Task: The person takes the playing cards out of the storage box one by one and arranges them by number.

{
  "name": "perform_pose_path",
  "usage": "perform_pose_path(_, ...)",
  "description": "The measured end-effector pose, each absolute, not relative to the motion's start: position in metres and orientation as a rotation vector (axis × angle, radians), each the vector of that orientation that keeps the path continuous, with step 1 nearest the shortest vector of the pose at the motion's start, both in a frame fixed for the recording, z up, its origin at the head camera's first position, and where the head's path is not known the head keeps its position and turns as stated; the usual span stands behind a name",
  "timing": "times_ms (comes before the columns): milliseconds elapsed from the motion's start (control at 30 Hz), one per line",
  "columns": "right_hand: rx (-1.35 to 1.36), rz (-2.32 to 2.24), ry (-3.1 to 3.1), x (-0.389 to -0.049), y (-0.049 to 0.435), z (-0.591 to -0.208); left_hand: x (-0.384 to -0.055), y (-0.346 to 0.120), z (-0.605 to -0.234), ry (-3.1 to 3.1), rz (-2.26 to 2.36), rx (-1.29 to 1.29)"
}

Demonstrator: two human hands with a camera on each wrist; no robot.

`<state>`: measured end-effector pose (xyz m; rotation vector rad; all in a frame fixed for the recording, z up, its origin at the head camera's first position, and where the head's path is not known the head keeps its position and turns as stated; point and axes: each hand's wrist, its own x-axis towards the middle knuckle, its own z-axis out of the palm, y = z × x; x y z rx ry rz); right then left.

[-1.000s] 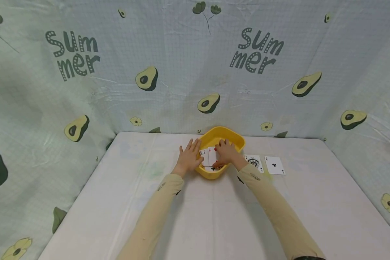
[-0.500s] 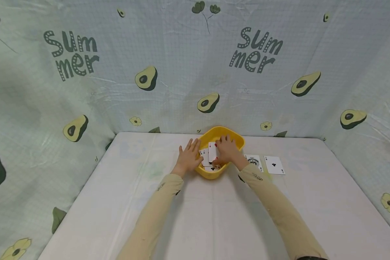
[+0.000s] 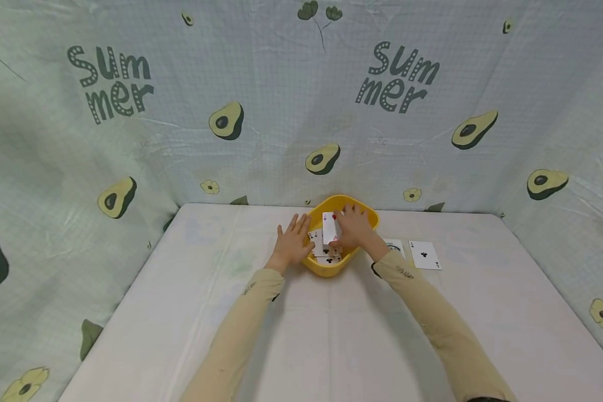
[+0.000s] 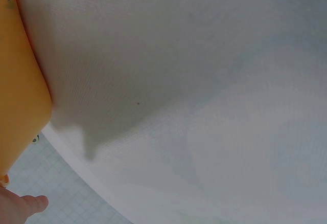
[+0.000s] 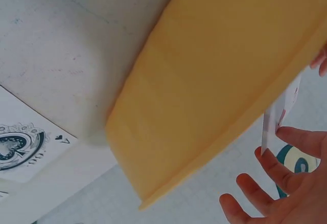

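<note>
A playing card with red pips is pinched by its side in my right hand, tilted over the yellow basin. In the right wrist view the card shows nearly edge-on at the fingertips, just past the basin's rim. Several more cards lie overlapping inside the basin, at least one of them a club. My left hand rests at the basin's left rim with its fingers straight and spread. Only a thumb or finger of it shows in the left wrist view.
To the right of the basin, an ace of spades lies face up on the white table, partly behind the right forearm. Beside it is an ace of clubs. A patterned cloth wall rises behind the table.
The right hand has lifted the red-pipped card up and away from the other cards, tilting it. More of the clubs cards beneath now show. The left hand has stayed put.
</note>
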<state>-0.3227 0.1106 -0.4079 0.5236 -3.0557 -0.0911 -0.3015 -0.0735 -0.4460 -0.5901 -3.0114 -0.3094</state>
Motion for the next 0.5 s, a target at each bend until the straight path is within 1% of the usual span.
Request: perform_pose_path(500,0.555,-0.088,-2.967,-0.312,0.116,-0.39,-0.302,-0.074,-0.445,-3.016,-0.326,-0.584)
